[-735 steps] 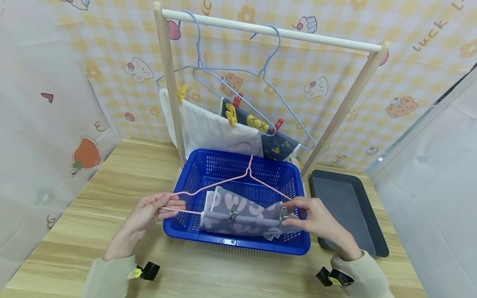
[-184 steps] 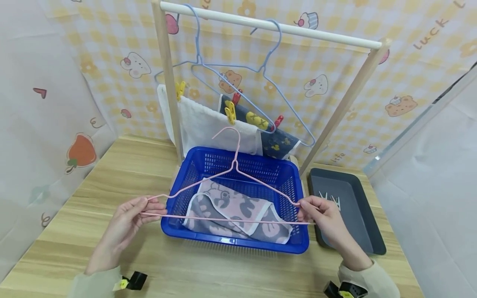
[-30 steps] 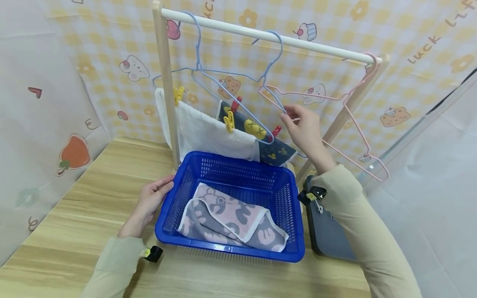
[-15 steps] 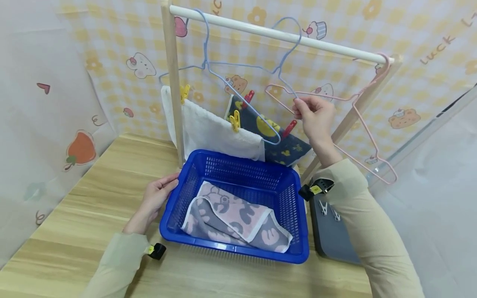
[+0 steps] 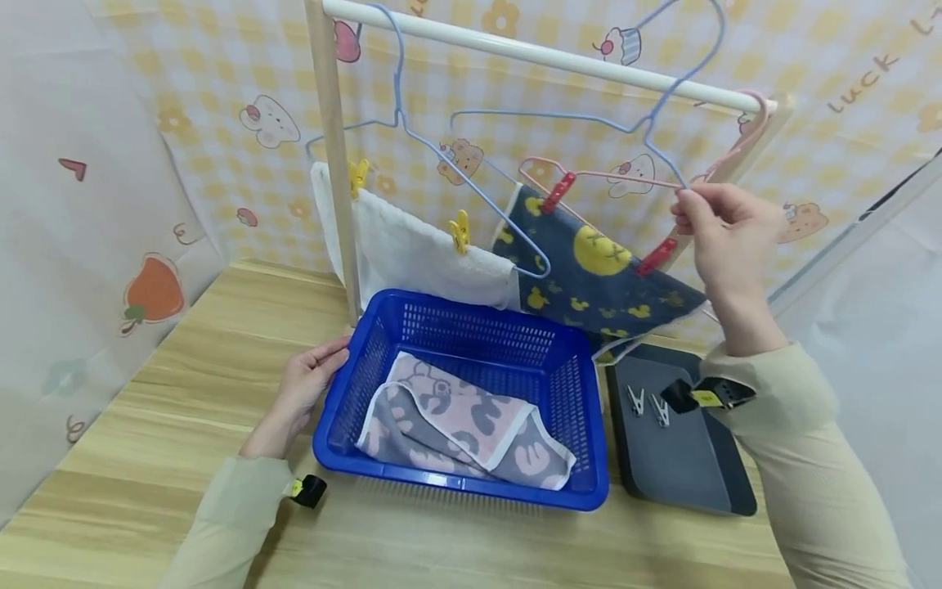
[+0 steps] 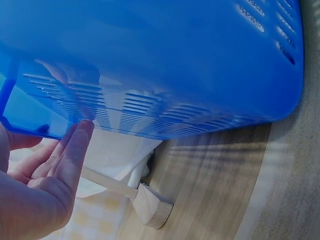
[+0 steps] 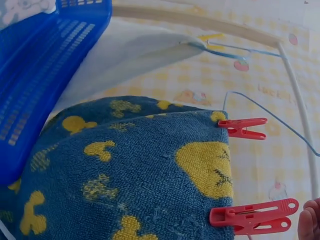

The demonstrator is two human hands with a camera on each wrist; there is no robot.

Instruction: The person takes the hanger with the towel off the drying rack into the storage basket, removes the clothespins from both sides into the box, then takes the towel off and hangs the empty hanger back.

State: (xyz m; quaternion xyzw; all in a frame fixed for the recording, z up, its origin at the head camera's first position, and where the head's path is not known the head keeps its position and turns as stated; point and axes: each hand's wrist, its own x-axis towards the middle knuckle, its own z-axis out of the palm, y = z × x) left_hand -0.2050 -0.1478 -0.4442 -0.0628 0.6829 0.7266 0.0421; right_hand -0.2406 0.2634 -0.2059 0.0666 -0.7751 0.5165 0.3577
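– So, in the head view, what has the right hand (image 5: 738,241) got?
– A blue hanger (image 5: 649,121), pinched between thumb and fingers at its right shoulder. Its hook stands higher than the white bar (image 5: 515,49); whether it touches, I can't tell. A dark blue towel (image 5: 570,278) with yellow figures hangs from it by two red clips (image 5: 557,193)
– And the left hand (image 5: 305,383)?
– Fingers nearly straight, against the left side of the blue basket (image 5: 456,481). A pink-and-grey towel (image 5: 456,417) lies folded inside
– What else is there?
– Left on the bar, a second hanger (image 5: 478,195) bears a white towel (image 5: 419,254) with yellow clips (image 5: 459,231); a pink hanger (image 5: 625,177) hangs at the right end. Right of the basket sits a grey tray (image 5: 688,466) holding two metal clips (image 5: 660,411)
– Left wrist view?
– Fingers extended, touching the basket's outer wall. A wooden foot (image 6: 150,205) stands nearby on the table (image 6: 210,190)
– And the right wrist?
– Mostly the dark blue towel beside the basket, both red clips along its edge. Only fingertips show at the border, so from there I can't judge the grip
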